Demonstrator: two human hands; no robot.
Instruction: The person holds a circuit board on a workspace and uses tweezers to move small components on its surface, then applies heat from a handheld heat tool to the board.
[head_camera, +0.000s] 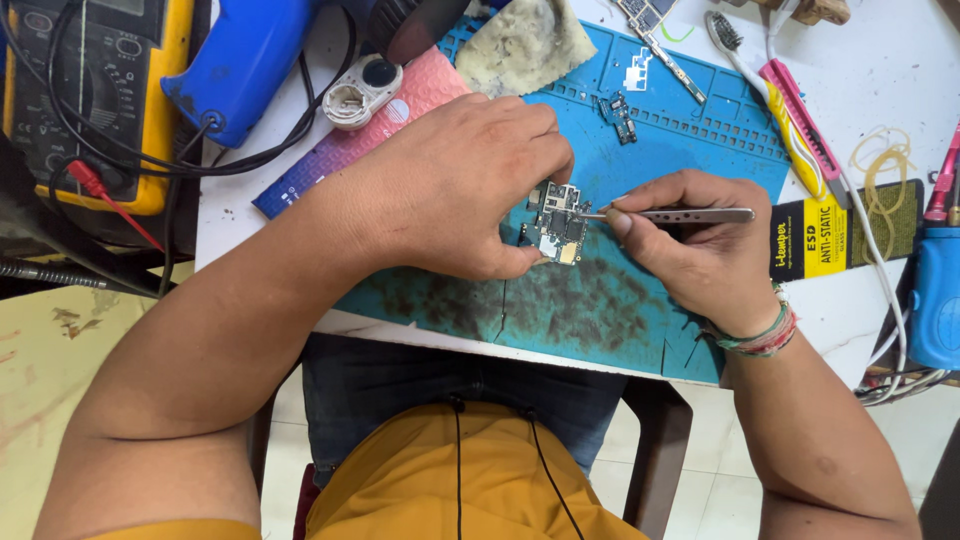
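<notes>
A black-and-yellow rectangular label (822, 237) lies at the blue mat's right edge; a yellow meter's grey screen (125, 6) sits upper left.

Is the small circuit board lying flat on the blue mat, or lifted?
Lifted: the left hand pinches the circuit board tilted above the blue mat.

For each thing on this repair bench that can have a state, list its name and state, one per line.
Circuit board: pinched in left hand, above the mat.
Tweezers: gripped by right hand, tips at the board.
Blue mat: flat, soot-stained.
Toothbrush: lying unused.
</notes>
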